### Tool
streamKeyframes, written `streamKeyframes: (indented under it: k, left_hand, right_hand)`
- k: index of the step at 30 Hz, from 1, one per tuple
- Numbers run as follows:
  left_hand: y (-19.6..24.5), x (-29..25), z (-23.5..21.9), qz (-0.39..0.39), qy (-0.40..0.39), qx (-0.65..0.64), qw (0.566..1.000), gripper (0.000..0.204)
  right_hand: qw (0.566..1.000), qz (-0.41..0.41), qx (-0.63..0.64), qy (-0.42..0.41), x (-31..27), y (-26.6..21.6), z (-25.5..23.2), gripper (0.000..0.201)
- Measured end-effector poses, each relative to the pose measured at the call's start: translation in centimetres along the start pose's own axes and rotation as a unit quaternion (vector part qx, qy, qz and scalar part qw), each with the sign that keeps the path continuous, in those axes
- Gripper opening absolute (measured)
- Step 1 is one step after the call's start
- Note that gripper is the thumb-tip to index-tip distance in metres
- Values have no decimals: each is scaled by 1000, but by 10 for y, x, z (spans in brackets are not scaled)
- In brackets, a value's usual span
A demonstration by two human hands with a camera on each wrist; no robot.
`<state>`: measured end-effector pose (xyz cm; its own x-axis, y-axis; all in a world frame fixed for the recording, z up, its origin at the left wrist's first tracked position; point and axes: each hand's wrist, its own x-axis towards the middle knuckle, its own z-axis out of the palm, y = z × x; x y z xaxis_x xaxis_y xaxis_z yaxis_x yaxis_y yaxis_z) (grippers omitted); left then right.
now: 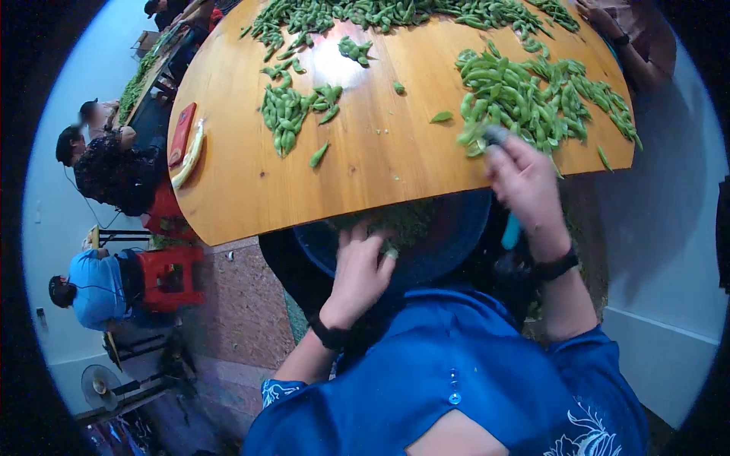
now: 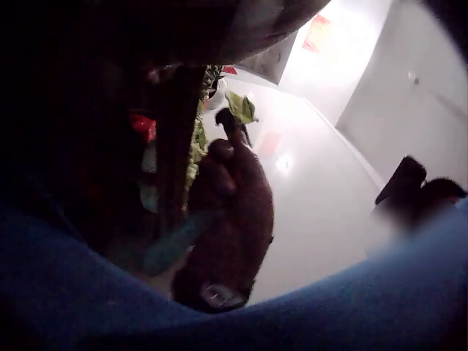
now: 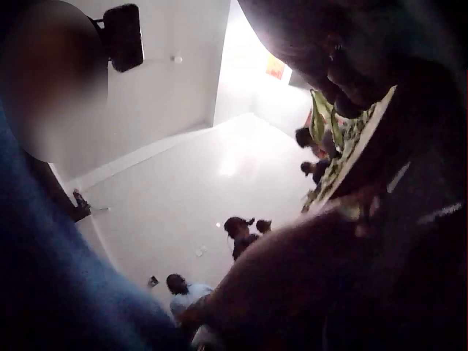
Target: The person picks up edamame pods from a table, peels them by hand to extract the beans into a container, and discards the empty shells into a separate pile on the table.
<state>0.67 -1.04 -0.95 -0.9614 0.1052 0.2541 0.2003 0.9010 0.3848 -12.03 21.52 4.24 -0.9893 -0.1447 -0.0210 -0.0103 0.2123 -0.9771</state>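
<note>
My right hand (image 1: 526, 182) is at the table's near edge, a dark cover on its thumb. It pinches a green soybean pod (image 2: 241, 107), blurred in the head view, beside a large heap of soybean pods (image 1: 525, 91). My left hand (image 1: 361, 266) reaches down into a blue basin (image 1: 464, 254) below the table edge, fingers loosely extended over dark green stuff inside. A green band (image 1: 391, 253) shows on its thumb. The fingertips are partly hidden in shadow.
The wooden table (image 1: 365, 152) carries a smaller pod pile (image 1: 285, 114), more pods along its far side, and a red phone-like object (image 1: 182, 133) at left. A teal handle (image 1: 511, 232) hangs by my right wrist. Other people sit at left near red stools (image 1: 173, 273).
</note>
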Motion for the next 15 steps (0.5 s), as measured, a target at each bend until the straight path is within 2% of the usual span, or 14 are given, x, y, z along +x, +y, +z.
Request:
streamKeyframes:
  k: [2,3,4,6,9,10,12,13,15]
  left_hand:
    - [9,7,-25,-63,32,21,997,17]
    - [11,12,-34,-100,64,-62,991,12]
    - [12,19,-46,-127,82,-68,986,12]
    - [-1,42,-54,-114,154,38,981,16]
    - [-32,76,-51,-85,195,97,972,15]
    - [-39,78,-51,-84,197,98,972,15]
    - [-50,84,-53,-112,120,100,981,14]
    - [-51,84,-52,-80,132,127,980,12]
    - [-42,77,-50,-83,114,80,987,15]
  right_hand:
    - [998,-22,-47,38,16,5,-21,23]
    - [998,-26,-46,38,18,3,-24,23]
    - [997,-28,-54,51,15,-1,-26,23]
    - [996,-30,-61,61,8,-2,-24,22]
    - [990,-97,-82,63,-4,-6,-7,23]
    - [990,-99,-81,63,-9,-10,-5,23]
    - [988,-77,-136,-6,-18,-19,-2,24]
    - [986,-131,-103,-7,-18,-12,4,25]
    - [984,-155,-84,-24,-19,-12,17,24]
